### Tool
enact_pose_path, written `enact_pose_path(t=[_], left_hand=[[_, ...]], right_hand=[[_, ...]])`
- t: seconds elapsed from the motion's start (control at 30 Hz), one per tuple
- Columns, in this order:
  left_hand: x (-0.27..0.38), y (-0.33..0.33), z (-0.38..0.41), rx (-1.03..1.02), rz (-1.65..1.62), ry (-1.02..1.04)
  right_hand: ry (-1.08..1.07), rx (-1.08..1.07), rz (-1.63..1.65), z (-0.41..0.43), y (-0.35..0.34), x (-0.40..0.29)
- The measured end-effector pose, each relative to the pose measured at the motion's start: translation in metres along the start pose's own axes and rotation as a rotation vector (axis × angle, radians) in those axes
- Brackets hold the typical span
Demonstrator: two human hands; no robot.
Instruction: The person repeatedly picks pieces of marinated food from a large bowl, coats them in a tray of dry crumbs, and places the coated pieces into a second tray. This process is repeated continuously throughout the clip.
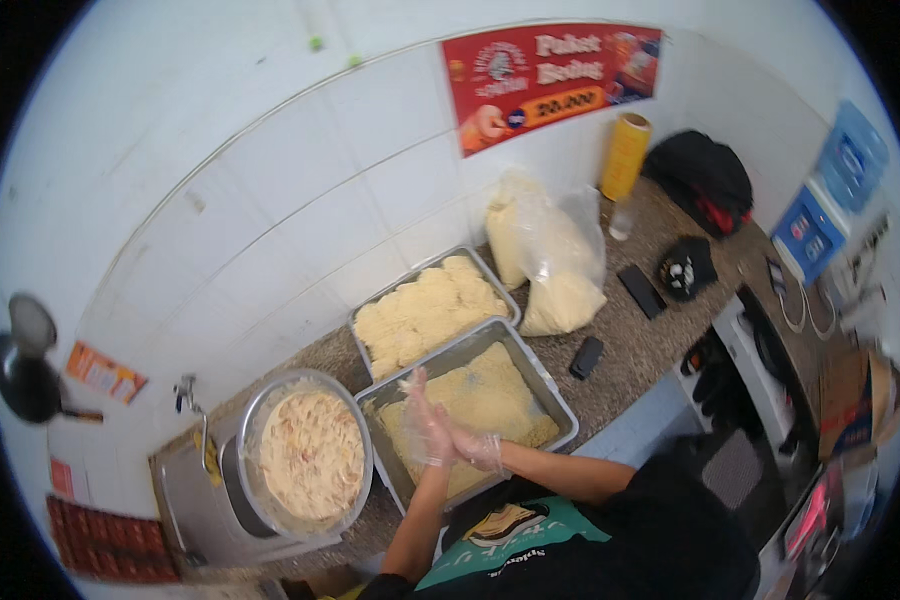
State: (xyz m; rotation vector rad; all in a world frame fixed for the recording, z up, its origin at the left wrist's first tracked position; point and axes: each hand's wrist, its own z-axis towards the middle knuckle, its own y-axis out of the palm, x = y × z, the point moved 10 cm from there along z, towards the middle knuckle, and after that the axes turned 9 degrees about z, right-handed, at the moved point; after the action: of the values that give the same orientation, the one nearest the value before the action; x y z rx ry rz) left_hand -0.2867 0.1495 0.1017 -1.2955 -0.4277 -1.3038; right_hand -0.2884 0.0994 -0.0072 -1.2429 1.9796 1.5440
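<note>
My left hand (424,424) and my right hand (474,444) wear clear plastic gloves. They meet palm to palm above a grey tray (551,390), with the left fingers stretched toward the wall. No held thing shows, but the space between the palms is hidden. Pale yellow breading crumbs (495,382) cover much of the tray's floor. Beyond it, a second tray (361,352) is filled with breaded pieces (431,304), its near side overlapped by the first. To the left, a large round metal bowl (251,405) holds strips of food in creamy batter (311,454).
Bags of crumbs (566,300) stand behind the trays, near a yellow roll (626,157). On the counter at right lie a black phone (642,291), a small black device (586,358) and a cap (688,268). The bowl rests over a steel sink (195,502) with a tap (204,424).
</note>
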Motion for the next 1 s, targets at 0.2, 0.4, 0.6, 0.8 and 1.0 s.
enact_pose_path(t=[0.2, 0.4, 0.6, 0.8, 1.0], left_hand=[[-0.033, 0.028, -0.033, 0.14, -0.084, -0.061], [-0.03, 0.017, -0.014, 0.051, 0.013, -0.168], [-0.035, 0.066, -0.018, 0.111, -0.355, -0.296], [-0.06, 0.013, -0.025, -0.268, 0.224, -0.293], [-0.076, 0.006, -0.047, -0.06, 0.047, -0.333]], right_hand=[[0.005, -0.021, -0.689, 0.009, -0.073, 0.028], [-0.141, 0.082, -0.108, 0.005, -0.065, -0.041], [-0.163, 0.043, 0.187, -0.016, -0.009, -0.051], [-0.092, 0.102, -0.604, -0.028, -0.046, -0.042], [-0.101, 0.32, -0.519, -0.016, -0.08, -0.054]])
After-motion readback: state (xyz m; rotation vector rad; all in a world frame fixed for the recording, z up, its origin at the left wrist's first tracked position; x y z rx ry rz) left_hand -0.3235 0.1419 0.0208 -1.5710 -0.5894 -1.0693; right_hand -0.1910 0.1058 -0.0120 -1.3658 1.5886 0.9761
